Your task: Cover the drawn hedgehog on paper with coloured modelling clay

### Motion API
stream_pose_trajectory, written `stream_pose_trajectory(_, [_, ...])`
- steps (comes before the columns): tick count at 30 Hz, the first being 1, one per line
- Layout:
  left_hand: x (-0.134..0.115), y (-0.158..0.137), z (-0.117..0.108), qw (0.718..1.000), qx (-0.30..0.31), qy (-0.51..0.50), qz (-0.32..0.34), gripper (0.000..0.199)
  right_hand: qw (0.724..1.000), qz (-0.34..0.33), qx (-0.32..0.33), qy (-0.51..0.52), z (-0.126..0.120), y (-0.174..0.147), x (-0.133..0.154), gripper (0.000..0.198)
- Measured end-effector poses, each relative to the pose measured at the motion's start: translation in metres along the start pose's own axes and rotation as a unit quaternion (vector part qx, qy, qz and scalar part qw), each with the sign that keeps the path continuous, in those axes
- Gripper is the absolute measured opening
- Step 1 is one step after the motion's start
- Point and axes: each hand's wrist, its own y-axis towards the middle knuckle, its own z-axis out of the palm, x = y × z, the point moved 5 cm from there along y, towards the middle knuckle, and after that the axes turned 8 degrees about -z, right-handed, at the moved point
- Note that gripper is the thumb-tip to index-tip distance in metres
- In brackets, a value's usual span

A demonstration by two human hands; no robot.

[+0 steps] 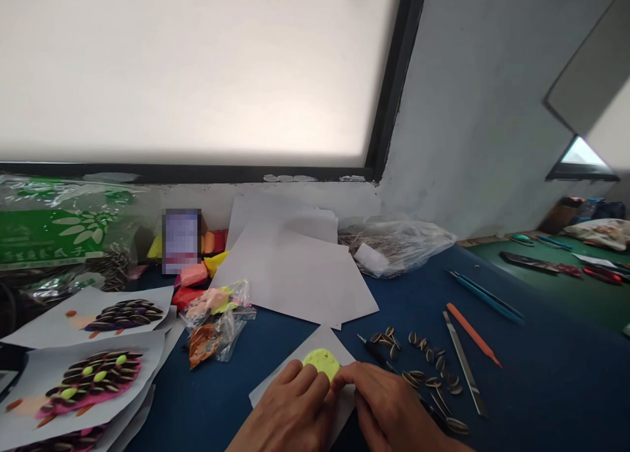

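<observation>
A flat, roundish piece of yellow-green modelling clay (321,360) lies on a white sheet of paper (275,380) in front of me. My left hand (298,396) has its fingers curled against the clay's near side. The bent index finger of my right hand (386,396) presses at the right edge of the clay, its other fingers folded under. Both hands' fingertips are partly hidden. Just right of my right hand lie several striped sunflower seeds (433,381) and a dark pen-like tool (377,352), partly covered by the hand.
Left, sheets with seed-and-clay hedgehogs (96,380) are stacked. Behind them stand a green seed bag (44,235) and clay packets (193,275). White paper (300,275) leans by the wall near a plastic bag (398,242). Right lie a metal scalpel-like tool (463,363), orange stick (473,334) and blue tweezers (487,294).
</observation>
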Motion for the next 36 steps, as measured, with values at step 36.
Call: stream_pose_trajectory(36, [0.002, -0.005, 0.007, 0.998, -0.023, -0.016, -0.048, 0.003, 0.999, 0.0, -0.034, 0.022, -0.002, -0.003, -0.003, 0.022])
